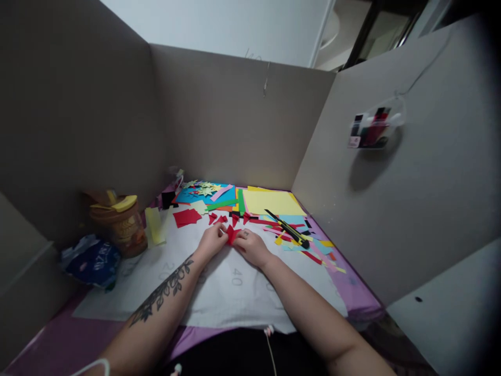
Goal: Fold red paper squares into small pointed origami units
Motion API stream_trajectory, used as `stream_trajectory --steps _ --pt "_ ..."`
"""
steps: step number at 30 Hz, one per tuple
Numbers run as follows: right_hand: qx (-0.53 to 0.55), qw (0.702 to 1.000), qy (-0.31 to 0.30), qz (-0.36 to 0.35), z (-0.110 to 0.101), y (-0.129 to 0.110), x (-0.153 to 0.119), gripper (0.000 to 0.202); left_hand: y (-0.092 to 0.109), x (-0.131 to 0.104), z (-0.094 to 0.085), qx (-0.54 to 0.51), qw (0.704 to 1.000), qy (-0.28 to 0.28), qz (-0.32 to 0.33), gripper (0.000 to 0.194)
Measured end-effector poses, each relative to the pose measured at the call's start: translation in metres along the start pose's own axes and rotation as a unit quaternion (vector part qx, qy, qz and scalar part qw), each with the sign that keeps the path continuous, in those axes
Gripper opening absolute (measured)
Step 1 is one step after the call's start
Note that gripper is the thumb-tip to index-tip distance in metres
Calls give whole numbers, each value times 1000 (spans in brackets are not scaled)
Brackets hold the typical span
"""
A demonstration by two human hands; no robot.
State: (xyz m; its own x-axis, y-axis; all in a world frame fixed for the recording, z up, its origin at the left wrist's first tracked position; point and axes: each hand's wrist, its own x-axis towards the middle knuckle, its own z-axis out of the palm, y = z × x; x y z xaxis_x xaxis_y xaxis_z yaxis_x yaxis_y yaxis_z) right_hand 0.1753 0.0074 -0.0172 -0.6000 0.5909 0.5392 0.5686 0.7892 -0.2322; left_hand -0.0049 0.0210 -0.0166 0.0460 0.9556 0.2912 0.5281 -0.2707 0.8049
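Between my two hands is a small piece of folded red paper (231,235), pinched from both sides above the white sheet (219,292). My left hand (213,239) closes its fingertips on the paper's left edge. On the opposite edge, my right hand (250,245) grips it with thumb and fingers. Just beyond lie several small folded red paper pieces (221,219) in a row. A stack of red paper squares (187,218) rests to the left of them. A yellow and black utility knife (289,230) lies to the right, on coloured paper strips.
Pale yellow paper sheets (274,202) and a blue sheet (183,196) bearing paper stars (205,189) lie at the back. A brown tub (123,230) and a blue packet (94,261) stand left. Grey panels (242,120) enclose the table; a bag (376,125) hangs on the right one.
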Motion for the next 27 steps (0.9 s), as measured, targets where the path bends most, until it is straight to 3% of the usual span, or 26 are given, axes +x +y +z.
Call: stream_trajectory --steps 8,12,16,20,27 --pt "74 997 -17 23 -1 13 -3 18 3 -2 -2 133 985 -32 102 14" --pt "105 993 -33 43 0 15 -3 18 0 3 -5 158 957 -131 207 20" --pt "107 992 -48 44 2 21 -2 19 -5 5 -10 154 928 -213 262 31" --pt "131 989 -52 48 2 29 -2 16 -7 1 -17 180 914 -231 279 36" --pt "186 975 -51 114 -1 37 -5 11 -3 -5 -24 195 912 -249 262 36"
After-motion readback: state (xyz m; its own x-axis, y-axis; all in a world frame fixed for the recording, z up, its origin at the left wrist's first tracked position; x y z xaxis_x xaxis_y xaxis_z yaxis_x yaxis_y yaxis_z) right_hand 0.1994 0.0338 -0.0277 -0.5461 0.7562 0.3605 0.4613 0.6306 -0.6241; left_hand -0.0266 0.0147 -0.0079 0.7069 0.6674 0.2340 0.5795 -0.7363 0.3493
